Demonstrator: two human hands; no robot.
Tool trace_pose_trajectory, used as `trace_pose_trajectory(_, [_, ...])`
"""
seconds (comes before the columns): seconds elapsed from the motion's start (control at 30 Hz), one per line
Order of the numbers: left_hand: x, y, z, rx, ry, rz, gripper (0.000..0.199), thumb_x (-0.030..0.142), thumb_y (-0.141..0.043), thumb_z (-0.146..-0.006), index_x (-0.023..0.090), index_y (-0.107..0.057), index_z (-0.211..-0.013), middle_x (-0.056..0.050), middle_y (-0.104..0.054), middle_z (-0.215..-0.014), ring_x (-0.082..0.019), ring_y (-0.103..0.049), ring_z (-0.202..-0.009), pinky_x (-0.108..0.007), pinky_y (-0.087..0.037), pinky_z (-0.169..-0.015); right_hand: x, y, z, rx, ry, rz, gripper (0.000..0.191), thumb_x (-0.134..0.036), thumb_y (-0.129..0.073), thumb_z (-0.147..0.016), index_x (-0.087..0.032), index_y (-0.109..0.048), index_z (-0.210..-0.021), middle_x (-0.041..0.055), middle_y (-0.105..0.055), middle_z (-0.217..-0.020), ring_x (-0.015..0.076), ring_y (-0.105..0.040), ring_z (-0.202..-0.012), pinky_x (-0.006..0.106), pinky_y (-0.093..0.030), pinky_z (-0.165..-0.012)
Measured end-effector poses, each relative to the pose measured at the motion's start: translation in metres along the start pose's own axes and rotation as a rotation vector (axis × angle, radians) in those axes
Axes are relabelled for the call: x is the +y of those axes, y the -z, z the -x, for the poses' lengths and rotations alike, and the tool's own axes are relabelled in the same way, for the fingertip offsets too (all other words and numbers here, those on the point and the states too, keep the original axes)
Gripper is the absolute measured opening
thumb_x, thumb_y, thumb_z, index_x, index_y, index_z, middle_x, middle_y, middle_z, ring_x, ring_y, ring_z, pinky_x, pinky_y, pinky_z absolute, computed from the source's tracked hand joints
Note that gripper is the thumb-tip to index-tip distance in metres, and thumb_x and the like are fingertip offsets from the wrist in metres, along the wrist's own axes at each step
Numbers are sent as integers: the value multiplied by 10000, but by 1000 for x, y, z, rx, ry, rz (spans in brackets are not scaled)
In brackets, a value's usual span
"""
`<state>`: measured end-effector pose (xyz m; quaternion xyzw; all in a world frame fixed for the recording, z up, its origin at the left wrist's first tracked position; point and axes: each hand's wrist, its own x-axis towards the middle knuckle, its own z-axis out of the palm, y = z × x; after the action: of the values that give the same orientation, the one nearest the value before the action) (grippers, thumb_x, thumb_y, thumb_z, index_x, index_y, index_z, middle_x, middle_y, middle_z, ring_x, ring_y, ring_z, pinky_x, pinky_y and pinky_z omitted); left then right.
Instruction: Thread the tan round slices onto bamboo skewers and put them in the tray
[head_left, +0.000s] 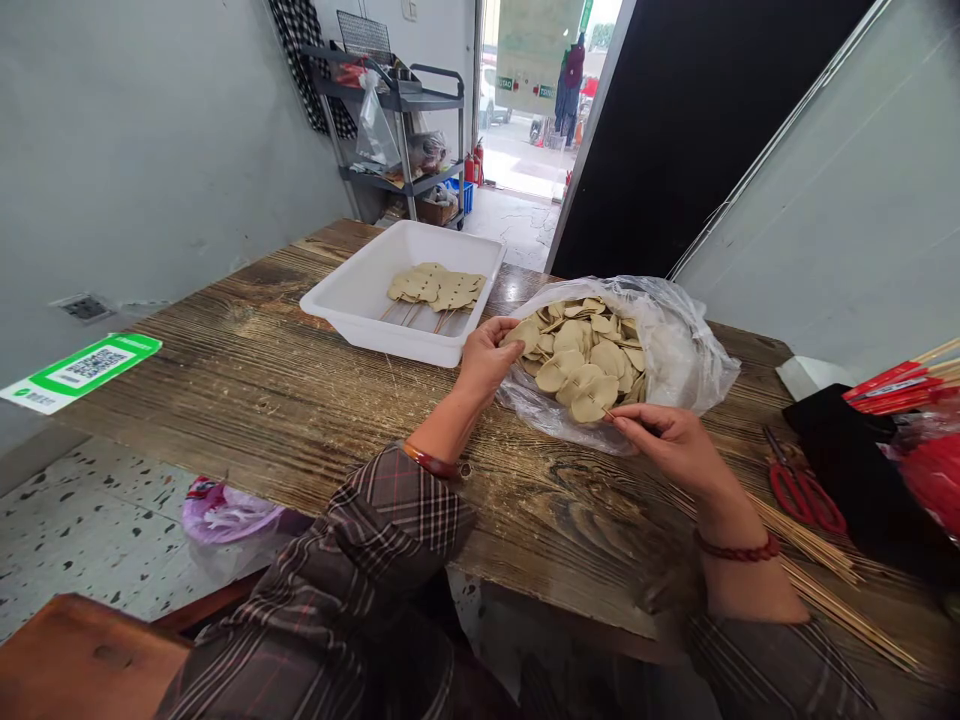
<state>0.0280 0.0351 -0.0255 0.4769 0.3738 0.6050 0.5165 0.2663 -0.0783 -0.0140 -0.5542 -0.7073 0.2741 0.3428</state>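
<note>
My left hand (489,358) pinches a thin beige round slice (523,338) at the left rim of an open clear plastic bag (679,345). Many similar beige slices (607,357) fill the bag. Between finger and thumb my right hand (660,440) grips the end of a thin wooden skewer (609,412), with a few slices threaded on it, over the bag's front edge. Behind my left hand, a white plastic tray (352,318) holds several skewers of flat beige slices (437,285), their sticks pointing toward me.
Loose wooden skewers (832,590) and red-handled scissors (806,490) lie at the right, beside a black box (847,460) and red-wrapped sticks (900,388). A green-and-white QR card (90,370) is at the left edge. A grey shelf cart (409,100) stands near the doorway.
</note>
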Motion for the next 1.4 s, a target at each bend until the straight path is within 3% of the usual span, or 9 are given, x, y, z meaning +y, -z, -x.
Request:
trace_pose_trajectory(0.13, [0, -1, 0, 2, -11, -25, 253, 150, -642, -596, 152, -620, -849, 18, -627, -728, -91, -525, -640, -212, -422, -615, 1, 0, 0, -7, -16, -3, 318, -400, -582, -852, -163, -780, -926, 68, -754, -793, 184, -636, -637, 274, -485, -530])
trace_pose_trajectory(0.53, [-4, 2, -3, 2, -78, -127, 263, 123, -628, -610, 142, -637, -873, -7, -653, -792, -119, -576, -735, -217, -441, -696, -1, 3, -1, -12, 29, 13, 268, -363, -597, -848, -179, -784, -903, 71, -776, -866, 226, -703, -771, 324, -546, -681])
trace_pose_trajectory(0.67, [-8, 2, -4, -9, -96, -156, 268, 121, -631, -621, 139, -645, -887, -8, -651, -790, -124, -576, -745, -215, -438, -695, -1, 2, -1, -32, 37, 8, 268, -366, -594, -847, -181, -784, -883, 62, -770, -828, 220, -701, -742, 310, -547, -635])
trace_pose_trajectory(0.83, [-7, 2, -3, -29, -156, -297, 253, 103, -622, -646, 155, -675, -888, -1, -653, -778, -133, -566, -743, -227, -433, -708, 0, 0, -2, -31, 44, 25, 280, -378, -591, -846, -182, -787, -889, 62, -772, -820, 212, -692, -699, 290, -533, -568])
trace_pose_trajectory(1.07, [-2, 0, 1, -18, -258, -450, 259, 45, -596, -646, 181, -698, -841, -23, -659, -813, -166, -570, -801, -255, -437, -737, 0, -3, -2, -18, 78, 80, 274, -357, -569, -864, -195, -787, -904, 60, -776, -832, 219, -702, -720, 310, -540, -634])
trace_pose_trajectory(1.27, [0, -5, 5, -37, -259, -468, 255, 38, -598, -642, 199, -702, -810, -23, -658, -812, -174, -568, -813, -259, -440, -733, 2, -8, -3, -24, 97, 123, 291, -360, -545, -887, -196, -783, -919, 65, -778, -876, 226, -703, -749, 314, -535, -656])
trace_pose_trajectory(1.4, [-2, -6, 6, -35, -164, -381, 242, 69, -628, -623, 192, -701, -818, -12, -656, -795, -157, -560, -775, -235, -429, -675, 2, -9, -3, -11, 83, 120, 297, -367, -542, -895, -190, -778, -924, 60, -775, -855, 220, -702, -740, 314, -536, -661])
